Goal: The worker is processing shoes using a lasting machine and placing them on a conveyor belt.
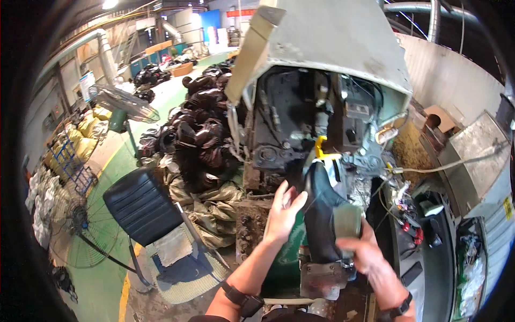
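A black leather boot or boot-shaped upper point(320, 225) stands in a machine point(292, 126), its narrower end near a yellow fitting point(323, 147) and its lower end above a worn metal block point(323, 279). My left hand point(283, 213) is beside the boot on its left, fingers spread and holding nothing. On the other side, my right hand point(365, 249) grips a grey-green block point(347, 221) against or very close to the boot. Whether the block touches the leather I cannot tell.
A big pale machine hood point(332, 37) rises ahead. To the left are a black chair point(144, 206), a wire fan point(86, 225) and a heap of dark boots point(206, 129) with sacks. On the right, a tray point(429, 263) holds tools near a hanging hose point(450, 165).
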The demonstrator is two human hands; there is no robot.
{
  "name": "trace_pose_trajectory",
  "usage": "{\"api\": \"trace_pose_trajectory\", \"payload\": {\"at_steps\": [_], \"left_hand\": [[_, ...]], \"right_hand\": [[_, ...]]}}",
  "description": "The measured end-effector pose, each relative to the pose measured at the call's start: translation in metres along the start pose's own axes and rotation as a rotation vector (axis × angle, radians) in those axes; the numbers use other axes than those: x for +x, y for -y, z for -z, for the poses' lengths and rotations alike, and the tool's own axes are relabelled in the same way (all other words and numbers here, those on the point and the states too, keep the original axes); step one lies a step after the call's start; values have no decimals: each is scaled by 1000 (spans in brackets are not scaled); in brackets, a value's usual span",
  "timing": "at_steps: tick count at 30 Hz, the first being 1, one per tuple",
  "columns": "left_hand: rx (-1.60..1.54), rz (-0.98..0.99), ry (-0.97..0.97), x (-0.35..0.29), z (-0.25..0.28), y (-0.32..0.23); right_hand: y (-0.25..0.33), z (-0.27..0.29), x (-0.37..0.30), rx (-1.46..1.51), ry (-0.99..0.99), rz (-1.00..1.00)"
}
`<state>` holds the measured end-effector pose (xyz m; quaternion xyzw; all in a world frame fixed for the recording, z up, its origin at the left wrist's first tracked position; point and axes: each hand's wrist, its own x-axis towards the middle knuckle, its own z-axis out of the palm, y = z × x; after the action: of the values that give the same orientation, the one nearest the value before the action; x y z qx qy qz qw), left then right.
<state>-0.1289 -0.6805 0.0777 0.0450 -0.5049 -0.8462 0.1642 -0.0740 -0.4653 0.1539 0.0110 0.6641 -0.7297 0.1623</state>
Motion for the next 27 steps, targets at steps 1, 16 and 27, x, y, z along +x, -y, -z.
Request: {"api": "trace_pose_trajectory", "payload": {"at_steps": [1, 16, 27], "left_hand": [[-104, 87, 76, -3, -14, -22], [-147, 206, 641, -116, -168, 30], [185, 870, 824, -268, -325, 235]], "right_hand": [[-6, 3, -25, -73, 6, 70], [-153, 127, -192, -558, -270, 761], [-232, 294, -312, 659, -1414, 323]]}}
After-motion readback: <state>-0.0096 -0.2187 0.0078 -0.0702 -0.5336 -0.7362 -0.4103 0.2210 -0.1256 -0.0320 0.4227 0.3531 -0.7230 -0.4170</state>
